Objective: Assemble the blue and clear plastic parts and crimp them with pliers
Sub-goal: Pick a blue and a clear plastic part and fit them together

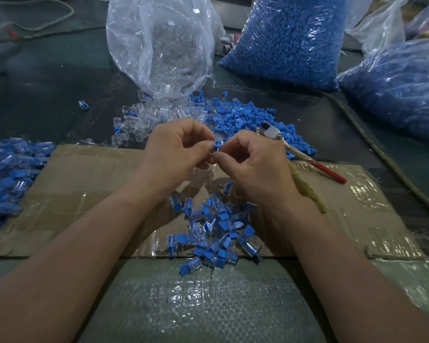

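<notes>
1 blue part (217,145) pinched: left hand (176,151), right hand (256,167), over cardboard (84,174).

No writing, label, brand, number or sign can be read anywhere in the frame. Nothing legible is found on the small blue and clear plastic parts (213,233) heaped at lower centre, nor on the red-handled metal pliers (328,173) at centre right. The same holds for the clear plastic bag of clear pieces (159,45) at upper centre and the clear plastic bag of blue pieces (290,38) at upper right. No print is shown on the flat brown cardboard sheet (97,169) across the middle.
</notes>
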### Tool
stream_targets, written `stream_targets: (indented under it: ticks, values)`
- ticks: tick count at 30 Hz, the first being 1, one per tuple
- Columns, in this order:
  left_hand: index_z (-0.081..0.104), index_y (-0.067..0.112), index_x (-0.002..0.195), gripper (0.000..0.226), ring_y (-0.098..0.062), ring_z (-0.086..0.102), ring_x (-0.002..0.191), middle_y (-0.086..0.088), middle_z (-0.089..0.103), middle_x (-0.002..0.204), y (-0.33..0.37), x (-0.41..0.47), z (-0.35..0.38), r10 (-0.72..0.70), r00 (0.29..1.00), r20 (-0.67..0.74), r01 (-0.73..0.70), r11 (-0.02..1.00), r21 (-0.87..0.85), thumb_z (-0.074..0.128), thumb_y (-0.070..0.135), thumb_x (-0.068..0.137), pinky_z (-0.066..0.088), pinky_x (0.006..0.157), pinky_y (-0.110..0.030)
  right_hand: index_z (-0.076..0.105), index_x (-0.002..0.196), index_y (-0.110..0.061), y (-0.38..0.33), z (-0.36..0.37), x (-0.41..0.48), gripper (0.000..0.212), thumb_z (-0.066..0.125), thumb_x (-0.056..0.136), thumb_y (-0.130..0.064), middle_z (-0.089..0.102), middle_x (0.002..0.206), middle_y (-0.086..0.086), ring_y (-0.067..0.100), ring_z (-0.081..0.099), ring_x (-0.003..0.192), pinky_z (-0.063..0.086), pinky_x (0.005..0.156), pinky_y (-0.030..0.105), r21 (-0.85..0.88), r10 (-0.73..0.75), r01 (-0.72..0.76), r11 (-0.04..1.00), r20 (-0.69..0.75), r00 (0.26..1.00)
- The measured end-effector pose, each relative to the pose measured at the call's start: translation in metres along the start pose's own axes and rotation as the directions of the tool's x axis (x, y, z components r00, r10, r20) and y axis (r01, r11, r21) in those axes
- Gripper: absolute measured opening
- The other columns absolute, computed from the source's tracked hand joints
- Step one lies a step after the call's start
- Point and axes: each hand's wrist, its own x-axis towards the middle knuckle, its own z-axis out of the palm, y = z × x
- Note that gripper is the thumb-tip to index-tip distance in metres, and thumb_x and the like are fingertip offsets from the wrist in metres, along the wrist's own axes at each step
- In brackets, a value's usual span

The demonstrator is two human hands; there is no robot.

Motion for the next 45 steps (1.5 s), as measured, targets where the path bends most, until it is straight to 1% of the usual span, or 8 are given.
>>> stream_targets:
  ticks: [5, 10, 19, 22, 26, 32, 37, 45]
  values:
    - [0.059, 0.015, 0.076, 0.02, -0.005, 0.064, 0.055, 0.004, 0.064, 0.063, 0.001, 0.0, -0.001, 0.013, 1.0, 0.011, -0.013, 1.0, 0.008, 0.062, -0.003, 0.081, 0.054, 0.058, -0.017, 0.059, 0.083, -0.019, -0.001, -0.002, 0.001, 0.011, 0.069, 0.08, -0.021, 0.057, 0.074, -0.012, 0.005, 0.057, 0.073, 0.05, 0.069, 0.022, 0.017, -0.017, 0.018, 1.0, -0.071, 0.997]
    - [0.06, 0.013, 0.076, 0.019, -0.008, 0.064, 0.052, 0.005, 0.066, 0.056, 0.001, 0.001, -0.003, -0.036, 0.999, 0.035, 0.038, 0.997, -0.064, 0.062, -0.005, 0.081, 0.054, 0.053, -0.018, 0.062, 0.114, -0.011, -0.001, -0.004, 0.001, 0.034, 0.066, 0.081, -0.016, 0.061, 0.097, -0.014, -0.01, 0.057, 0.083, 0.048, 0.082, 0.011, 0.112, 0.012, -0.008, 0.994, -0.034, 0.999]
    - [0.06, 0.01, 0.077, 0.014, -0.011, 0.066, 0.053, -0.002, 0.068, 0.06, -0.001, 0.002, -0.004, -0.09, 0.992, 0.091, 0.102, 0.986, -0.134, 0.064, -0.004, 0.078, 0.054, 0.05, -0.021, 0.065, 0.11, -0.008, 0.004, -0.004, 0.0, 0.029, 0.066, 0.081, -0.009, 0.06, 0.092, -0.016, -0.017, 0.057, 0.081, 0.047, 0.076, 0.006, 0.174, -0.011, 0.012, 0.985, -0.009, 1.0]
    - [0.06, 0.009, 0.074, 0.014, -0.011, 0.064, 0.049, -0.002, 0.067, 0.056, 0.0, 0.003, -0.005, -0.129, 0.987, 0.093, 0.142, 0.979, -0.147, 0.064, -0.004, 0.077, 0.053, 0.047, -0.019, 0.066, 0.108, -0.01, 0.005, -0.004, 0.0, 0.029, 0.067, 0.079, -0.01, 0.06, 0.087, -0.021, -0.009, 0.061, 0.084, 0.05, 0.077, 0.01, 0.217, -0.013, 0.011, 0.976, 0.01, 1.0]
    - [0.06, 0.007, 0.072, 0.013, -0.011, 0.06, 0.043, -0.004, 0.066, 0.055, 0.001, 0.004, -0.008, -0.193, 0.976, 0.106, 0.213, 0.949, -0.232, 0.063, -0.005, 0.077, 0.046, 0.04, -0.016, 0.064, 0.103, -0.027, 0.003, -0.005, 0.0, 0.034, 0.068, 0.076, -0.007, 0.064, 0.09, -0.017, 0.004, 0.065, 0.09, 0.053, 0.082, 0.021, 0.323, -0.042, 0.031, 0.946, 0.029, 0.999]
    - [0.06, 0.007, 0.072, 0.012, -0.012, 0.059, 0.042, -0.005, 0.067, 0.057, 0.002, 0.003, -0.01, -0.23, 0.962, 0.149, 0.262, 0.932, -0.249, 0.063, -0.004, 0.074, 0.042, 0.037, -0.016, 0.061, 0.109, -0.013, 0.006, -0.005, 0.0, 0.035, 0.068, 0.077, -0.001, 0.067, 0.093, -0.006, 0.005, 0.066, 0.089, 0.054, 0.079, 0.02, 0.288, -0.099, 0.101, 0.952, -0.022, 0.995]
    - [0.06, 0.004, 0.076, 0.012, -0.016, 0.065, 0.049, -0.008, 0.068, 0.06, 0.002, 0.006, -0.013, -0.261, 0.94, 0.22, 0.319, 0.899, -0.299, 0.056, -0.007, 0.078, 0.047, 0.039, -0.017, 0.058, 0.109, -0.014, 0.01, -0.006, 0.0, 0.037, 0.068, 0.076, -0.001, 0.062, 0.087, -0.019, -0.009, 0.063, 0.083, 0.049, 0.073, 0.01, 0.255, -0.136, 0.148, 0.956, -0.064, 0.989]
    - [0.061, 0.005, 0.076, 0.012, -0.018, 0.067, 0.052, -0.01, 0.069, 0.063, 0.001, 0.007, -0.016, -0.277, 0.931, 0.239, 0.334, 0.911, -0.243, 0.058, -0.006, 0.078, 0.048, 0.041, -0.019, 0.057, 0.109, -0.012, 0.012, -0.006, 0.0, 0.036, 0.068, 0.076, -0.002, 0.063, 0.087, -0.012, -0.009, 0.062, 0.081, 0.05, 0.074, 0.01, 0.21, -0.164, 0.172, 0.963, -0.056, 0.985]
